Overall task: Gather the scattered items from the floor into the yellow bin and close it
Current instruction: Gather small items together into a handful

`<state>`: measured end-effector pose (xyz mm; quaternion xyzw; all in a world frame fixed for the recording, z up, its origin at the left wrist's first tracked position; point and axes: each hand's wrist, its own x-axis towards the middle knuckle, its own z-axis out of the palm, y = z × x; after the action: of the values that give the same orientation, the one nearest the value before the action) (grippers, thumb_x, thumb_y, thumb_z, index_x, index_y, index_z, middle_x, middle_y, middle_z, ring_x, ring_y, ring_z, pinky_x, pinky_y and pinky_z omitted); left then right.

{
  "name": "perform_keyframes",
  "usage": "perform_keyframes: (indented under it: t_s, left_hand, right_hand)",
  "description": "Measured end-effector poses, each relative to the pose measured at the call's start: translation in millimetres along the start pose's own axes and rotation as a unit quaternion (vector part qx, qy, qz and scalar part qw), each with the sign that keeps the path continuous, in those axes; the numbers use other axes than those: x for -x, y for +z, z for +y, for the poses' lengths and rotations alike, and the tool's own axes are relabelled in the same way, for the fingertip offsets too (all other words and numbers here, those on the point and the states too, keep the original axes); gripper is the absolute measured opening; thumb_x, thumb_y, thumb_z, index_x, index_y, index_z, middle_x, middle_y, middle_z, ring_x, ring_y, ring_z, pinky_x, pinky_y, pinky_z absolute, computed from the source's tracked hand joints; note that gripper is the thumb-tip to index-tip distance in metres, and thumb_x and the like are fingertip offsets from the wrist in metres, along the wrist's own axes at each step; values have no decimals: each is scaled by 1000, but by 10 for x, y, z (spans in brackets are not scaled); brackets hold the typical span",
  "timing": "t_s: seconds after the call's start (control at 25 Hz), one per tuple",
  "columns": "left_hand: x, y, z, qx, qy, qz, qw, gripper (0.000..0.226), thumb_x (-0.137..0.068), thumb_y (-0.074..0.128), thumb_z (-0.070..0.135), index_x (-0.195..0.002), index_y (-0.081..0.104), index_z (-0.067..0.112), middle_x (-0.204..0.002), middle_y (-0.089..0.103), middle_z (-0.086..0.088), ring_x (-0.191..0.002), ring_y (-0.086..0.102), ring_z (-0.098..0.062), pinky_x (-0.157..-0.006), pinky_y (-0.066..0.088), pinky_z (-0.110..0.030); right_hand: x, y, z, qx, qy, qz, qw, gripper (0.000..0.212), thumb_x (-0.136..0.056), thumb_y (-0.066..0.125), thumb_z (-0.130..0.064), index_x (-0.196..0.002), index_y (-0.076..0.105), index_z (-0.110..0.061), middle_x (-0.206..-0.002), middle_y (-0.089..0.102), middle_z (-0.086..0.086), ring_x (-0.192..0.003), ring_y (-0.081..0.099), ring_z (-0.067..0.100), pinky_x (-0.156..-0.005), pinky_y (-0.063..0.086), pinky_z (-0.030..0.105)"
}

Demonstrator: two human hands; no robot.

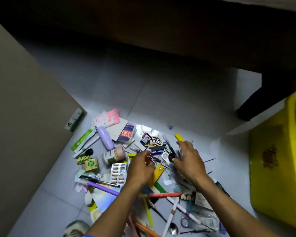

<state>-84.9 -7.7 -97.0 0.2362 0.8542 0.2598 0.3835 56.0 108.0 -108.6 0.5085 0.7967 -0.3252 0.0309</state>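
Clutter [143,168] covers floor [161,103] w/ yellow bin [277,168] at your right. Your left hand [140,168] fingers pinch small clips; right hand [188,159] fingers curl round thin pins.

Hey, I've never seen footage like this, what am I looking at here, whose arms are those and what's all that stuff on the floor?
This is one picture from a wide-angle camera worn on a person's head, looking forward and down, so the two bare arms reaching in from the bottom are that person's own. There is no machine.

On the pale tiled floor lies a scattered heap of small things: a pill blister pack, a lilac case, pens, hairpins, clips and small boxes. The yellow bin stands at the right, open.

The left hand pinches a small reddish item too blurred to name. The right hand grips a bunch of thin dark hairpins above the heap.
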Motion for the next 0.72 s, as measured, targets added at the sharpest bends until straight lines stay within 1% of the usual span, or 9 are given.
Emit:
perform_keyframes:
  t_s: [0.08,0.16,0.2,0.28,0.4,0.48,0.56,0.6,0.72]
  left_hand:
    - [-148,-9,-7,-133,14,32,990,71,-82,69,31,-145,37,33,-150,38,-5,-136,37,-28,-106,42,-47]
    - [-241,14,5,-199,-31,10,979,94,-77,70,47,-152,13,39,-161,8,-2,-147,6,-35,-110,30,-57]
    - [-261,42,7,-216,-42,-9,975,99,-76,69,52,-152,7,39,-162,2,-1,-147,1,-36,-111,26,-58]
    - [-282,112,-17,-238,-4,-26,971,94,-76,67,52,-151,14,38,-160,12,-4,-145,12,-34,-112,27,-53]
    - [-281,74,-61,-131,62,35,989,73,-78,66,42,-143,35,33,-147,33,1,-134,32,-26,-105,38,-42]
    - [-295,65,-113,-85,19,100,991,68,-86,58,46,-147,30,34,-153,25,1,-143,18,-26,-110,31,-46]
    - [-306,125,-121,-51,-61,97,992,68,-92,46,53,-151,20,35,-158,16,1,-145,1,-22,-116,17,-46]
    - [-311,170,-94,-31,-85,80,993,67,-93,42,55,-152,18,36,-158,16,0,-143,1,-22,-116,14,-44]
    - [-364,330,20,75,-99,39,992,55,-98,37,49,-151,24,37,-147,28,-2,-136,25,-29,-115,22,-42]
  right_hand:
    - [-261,20,0,62,29,-11,998,90,-78,72,-42,-149,17,-36,-160,15,1,-136,32,33,-104,42,51]
    - [-410,81,8,75,44,-30,996,96,-74,74,-50,-148,16,-35,-156,19,1,-133,30,33,-99,44,48]
    - [-428,127,-6,67,32,-31,997,93,-73,74,-50,-147,20,-33,-151,25,2,-129,32,32,-96,45,44]
    - [-418,270,-64,24,-5,-31,999,80,-74,72,-43,-142,33,-30,-141,34,2,-121,40,29,-90,45,37]
    - [-381,374,-132,-50,16,-6,999,74,-76,69,-41,-141,38,-27,-134,40,3,-120,44,28,-93,44,36]
    - [-381,379,-143,-49,45,23,997,73,-81,66,-46,-144,33,-27,-140,36,3,-125,40,29,-96,42,39]
    - [-353,409,-198,-57,46,15,997,69,-88,57,-50,-147,29,-26,-144,32,2,-128,36,30,-100,39,40]
    - [-332,442,-260,-73,37,2,997,66,-92,52,-51,-148,29,-26,-144,31,2,-127,36,30,-102,38,39]
    - [-270,556,-427,-128,14,-47,991,50,-98,43,-43,-145,36,-27,-139,35,0,-122,44,26,-103,40,38]
